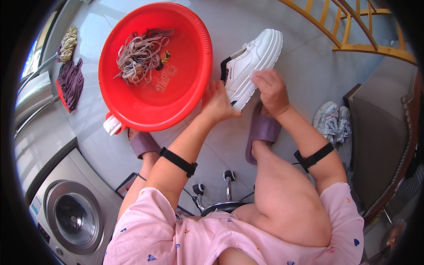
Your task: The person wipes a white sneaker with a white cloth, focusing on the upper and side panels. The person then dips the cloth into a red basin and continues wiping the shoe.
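Observation:
A white sneaker (251,57) with a thick sole and black lining is held up over the floor, its toe pointing away from me. My left hand (217,104) is closed around its heel end, with the thumb stretched out below. Beside the sole, my right hand (270,92) has its fingers curled and pinched together near the shoe's side; whatever they hold, if anything, is too small to tell. To the left stands a round red basin (176,110), with a tangled heap of pale and mauve shoelaces (140,57) lying in it. A small black-and-yellow piece (164,59) sits next to the laces.
A pair of grey-white sneakers (332,123) stands on the right, near a dark upholstered chair (384,132). Wooden rails (371,47) rise at the far right. Mops (70,84) lean at the left, above a front-loading washing machine (73,216). A white-handled object (113,126) pokes out beside the basin.

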A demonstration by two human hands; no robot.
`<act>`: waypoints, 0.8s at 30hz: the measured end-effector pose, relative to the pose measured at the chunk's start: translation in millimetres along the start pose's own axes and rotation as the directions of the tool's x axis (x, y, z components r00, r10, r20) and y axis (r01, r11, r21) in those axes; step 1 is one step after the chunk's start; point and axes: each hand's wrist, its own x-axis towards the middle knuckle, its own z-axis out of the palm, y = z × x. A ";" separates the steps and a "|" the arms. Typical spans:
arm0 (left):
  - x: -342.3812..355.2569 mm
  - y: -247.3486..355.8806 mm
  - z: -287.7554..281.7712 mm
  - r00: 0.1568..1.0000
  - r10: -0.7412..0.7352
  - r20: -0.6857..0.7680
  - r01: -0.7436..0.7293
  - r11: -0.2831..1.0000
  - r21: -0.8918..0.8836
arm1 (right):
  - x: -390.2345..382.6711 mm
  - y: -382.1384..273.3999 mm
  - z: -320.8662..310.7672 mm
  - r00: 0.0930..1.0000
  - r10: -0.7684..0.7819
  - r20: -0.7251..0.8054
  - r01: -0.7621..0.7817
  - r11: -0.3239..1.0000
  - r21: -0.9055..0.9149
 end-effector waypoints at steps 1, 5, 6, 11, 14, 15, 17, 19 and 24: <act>0.4 -0.6 -0.4 1.000 -0.002 0.005 0.002 1.000 0.001 | -6.4 -17.0 4.5 1.000 -0.009 0.024 0.007 0.997 0.071; 0.6 -1.0 -3.6 0.999 0.030 0.020 -0.030 0.999 -0.019 | -16.7 -48.8 13.2 0.990 -0.144 0.010 0.138 0.964 0.227; 0.4 -0.3 -4.4 0.999 0.030 0.028 -0.029 0.999 -0.018 | -15.7 -43.4 10.8 0.982 -0.185 0.041 0.172 0.961 0.218; -2.7 2.3 -5.0 0.999 0.033 0.005 -0.033 0.999 0.013 | 1.3 14.8 -10.9 0.959 -0.270 0.083 0.271 0.963 0.000; -2.0 3.0 -4.7 1.000 0.004 0.012 -0.004 1.000 -0.003 | 14.9 40.1 -19.0 0.974 -0.221 0.048 0.224 0.971 -0.081; -1.9 3.4 -4.5 1.000 0.008 0.010 -0.008 1.000 0.006 | 20.0 46.7 -20.2 0.986 -0.164 0.029 0.165 0.984 -0.069; -1.9 4.0 -4.7 1.000 0.003 0.020 -0.004 1.000 0.018 | 31.1 62.3 -21.4 0.999 -0.052 -0.017 0.051 0.996 -0.067; -3.3 5.4 -4.3 1.000 0.013 0.008 -0.013 1.000 0.019 | 41.9 82.0 -21.5 0.995 0.067 -0.070 -0.073 0.994 -0.086; -4.0 6.5 -4.3 0.999 0.038 -0.023 -0.037 0.999 0.013 | 62.5 127.4 -13.2 0.951 0.296 -0.087 -0.305 0.944 -0.128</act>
